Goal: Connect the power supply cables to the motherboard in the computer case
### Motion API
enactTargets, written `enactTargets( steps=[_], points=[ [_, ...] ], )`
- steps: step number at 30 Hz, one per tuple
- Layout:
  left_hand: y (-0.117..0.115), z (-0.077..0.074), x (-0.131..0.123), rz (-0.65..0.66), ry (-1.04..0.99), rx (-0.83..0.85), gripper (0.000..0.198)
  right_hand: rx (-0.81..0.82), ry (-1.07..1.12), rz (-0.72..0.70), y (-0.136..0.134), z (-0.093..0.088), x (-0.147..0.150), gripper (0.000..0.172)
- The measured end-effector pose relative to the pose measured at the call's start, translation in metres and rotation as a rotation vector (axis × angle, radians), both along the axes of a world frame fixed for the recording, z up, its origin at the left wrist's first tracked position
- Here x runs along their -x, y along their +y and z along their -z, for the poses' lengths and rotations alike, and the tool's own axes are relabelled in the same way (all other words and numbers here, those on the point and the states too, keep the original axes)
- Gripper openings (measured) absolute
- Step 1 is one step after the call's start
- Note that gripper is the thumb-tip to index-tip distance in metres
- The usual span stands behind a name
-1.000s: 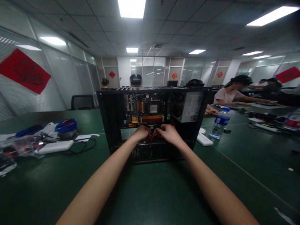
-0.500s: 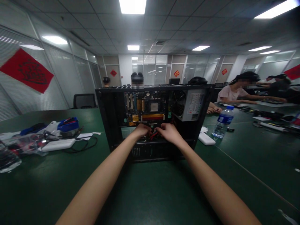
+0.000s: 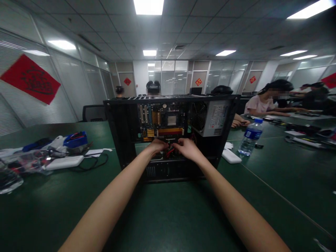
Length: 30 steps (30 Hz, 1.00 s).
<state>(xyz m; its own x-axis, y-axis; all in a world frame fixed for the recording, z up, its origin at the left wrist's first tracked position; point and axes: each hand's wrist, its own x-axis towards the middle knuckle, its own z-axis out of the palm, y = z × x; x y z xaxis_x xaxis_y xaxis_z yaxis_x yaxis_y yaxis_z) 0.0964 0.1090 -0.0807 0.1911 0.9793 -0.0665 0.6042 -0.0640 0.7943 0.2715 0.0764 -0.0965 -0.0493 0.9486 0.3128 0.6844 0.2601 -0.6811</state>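
Observation:
An open black computer case (image 3: 173,171) stands on the green table in front of me. Inside it are a motherboard (image 3: 164,117) with a square metal processor and a grey power supply (image 3: 215,118) at upper right. Both my hands reach into the case just below the motherboard's memory slots (image 3: 170,132). My left hand (image 3: 158,145) is closed, its fingertips at a bundle of thin red and dark cables (image 3: 170,151). From the other side my right hand (image 3: 186,147) pinches the same bundle. The fingertips are partly lost in shadow.
Left on the table (image 3: 65,203) lie a white power bank (image 3: 64,163), a black cable, a blue pouch (image 3: 75,140) and plastic bags. At right are a water bottle (image 3: 250,137) and a white box (image 3: 231,156). A co-worker's hand (image 3: 240,121) rests behind the case; people sit farther back.
My right hand has shifted slightly left at the cables, and the cables lie a little differently. The case appears slightly turned or moved left. My left hand stays nearly in place.

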Motion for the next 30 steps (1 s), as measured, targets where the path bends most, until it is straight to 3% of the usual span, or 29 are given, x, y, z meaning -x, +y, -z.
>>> enactTargets(
  steps=[9,20,26,30],
  points=[
    [0.007,0.011,-0.002,0.052,0.274,-0.238,0.033,0.052,0.272,-0.094,0.004,-0.002,-0.007,0.022],
    [-0.002,-0.005,-0.010,-0.029,0.440,-0.260,0.033,0.127,0.445,-0.107,-0.002,-0.002,-0.011,0.017],
    [-0.003,-0.005,-0.009,-0.030,0.444,-0.287,0.031,0.131,0.553,-0.165,-0.005,-0.004,-0.014,0.032],
    [-0.008,-0.003,-0.006,-0.005,0.394,-0.355,0.031,0.127,0.647,-0.300,-0.011,-0.007,-0.017,0.045]
  ],
)
